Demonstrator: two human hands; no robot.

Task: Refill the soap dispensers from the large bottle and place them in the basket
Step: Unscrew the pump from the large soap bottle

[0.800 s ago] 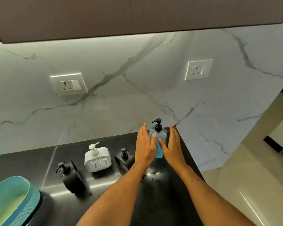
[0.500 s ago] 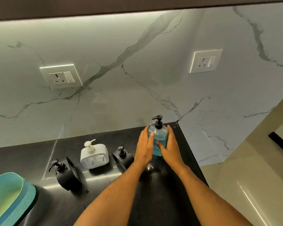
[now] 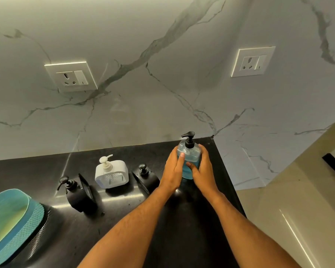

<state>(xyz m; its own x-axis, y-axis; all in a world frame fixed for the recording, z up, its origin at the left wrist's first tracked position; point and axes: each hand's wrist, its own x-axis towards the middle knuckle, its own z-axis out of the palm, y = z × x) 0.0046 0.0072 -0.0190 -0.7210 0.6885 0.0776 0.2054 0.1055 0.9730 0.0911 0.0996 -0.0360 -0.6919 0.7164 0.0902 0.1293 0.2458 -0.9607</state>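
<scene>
item one, large bottle [image 3: 188, 161]: clear, part full of blue soap, black pump on top with its spout to the left; it stands upright at the back right corner of the black counter [image 3: 182, 219], close to the marble wall [image 3: 143, 113]; i judge it sits there because it is the supply, kept apart from what it fills; i cannot tell whether its base has left the counter.

item two, my left hand [image 3: 173, 172]: fingers held together and wrapped round the bottle's left side, thumb across its front; item three, my right hand [image 3: 202, 171]: fingers together round the right side, thumb tip on the front; two hands, i reckon, because the bottle is heavy and smooth, and a grip low on the body leaves the pump free to unscrew.

item four, three dispensers in a row to the left, all with pumps still on, so none looks ready to fill: small black dispenser [image 3: 146, 176] just beside my left wrist; white dispenser [image 3: 111, 174] next; second black dispenser [image 3: 76, 192] further left and nearer me, well apart from the bottle.

item five, basket [image 3: 14, 225]: teal, woven, at the far left edge, partly out of view; placed last in line, i take it, as the end point.

item six, two wall sockets [image 3: 71, 76] [image 3: 252, 61] above; risk noted: soap spilled on the dark, glossy top.
</scene>
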